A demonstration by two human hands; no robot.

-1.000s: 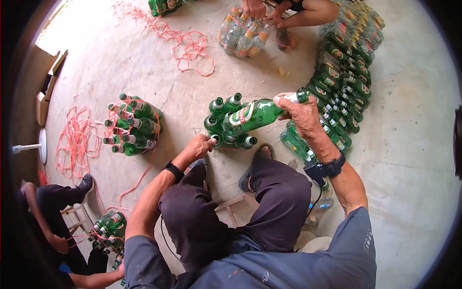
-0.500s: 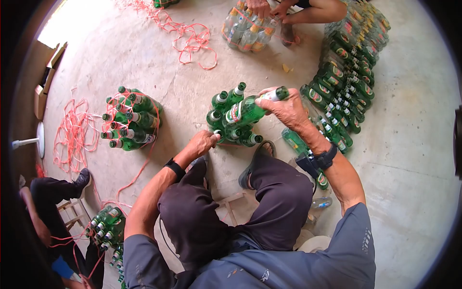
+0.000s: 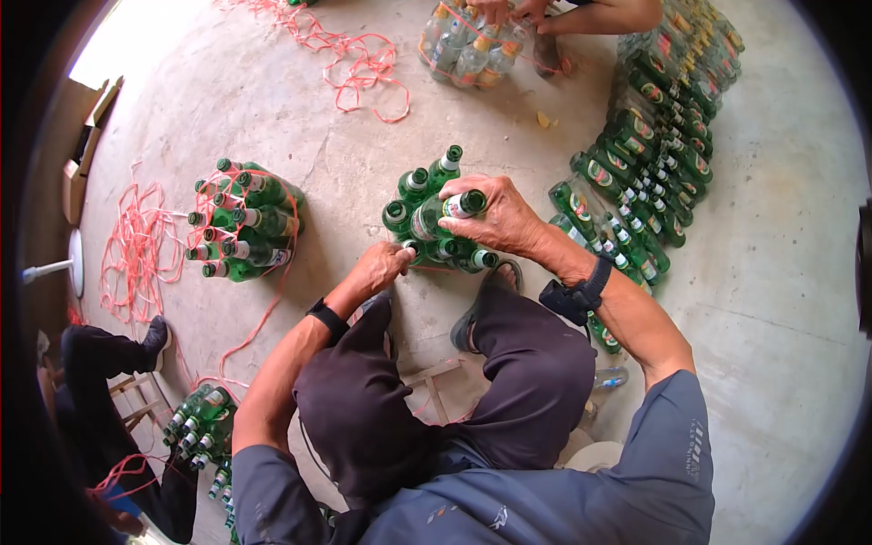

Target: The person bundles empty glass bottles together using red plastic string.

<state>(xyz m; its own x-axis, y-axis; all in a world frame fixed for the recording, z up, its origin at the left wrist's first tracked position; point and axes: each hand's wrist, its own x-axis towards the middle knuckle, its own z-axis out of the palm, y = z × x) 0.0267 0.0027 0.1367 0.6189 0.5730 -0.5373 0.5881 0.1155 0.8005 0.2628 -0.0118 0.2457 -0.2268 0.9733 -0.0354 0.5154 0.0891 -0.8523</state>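
Upright green glass bottles (image 3: 412,184) stand close together on the floor in front of my feet. My right hand (image 3: 501,214) is closed around the neck of a green bottle (image 3: 423,221), which tilts toward me among the standing ones. Its base is hidden between them. At the near left side of the group, my left hand (image 3: 385,266) grips the neck of a standing green bottle (image 3: 419,258) with thumb and fingers. A bit of red string shows low at the group's near side.
To the left stand a string-tied bundle of green bottles (image 3: 263,221) and a heap of red string (image 3: 136,250). Rows of bottles (image 3: 668,136) lie at the right. Another person's hands (image 3: 509,9) are at a bundle of clear bottles (image 3: 472,59). Someone in dark trousers (image 3: 95,368) sits at left.
My right hand has moved left and down, bringing its bottle from above the group in among the standing bottles. My left hand stays on the same bottle neck.
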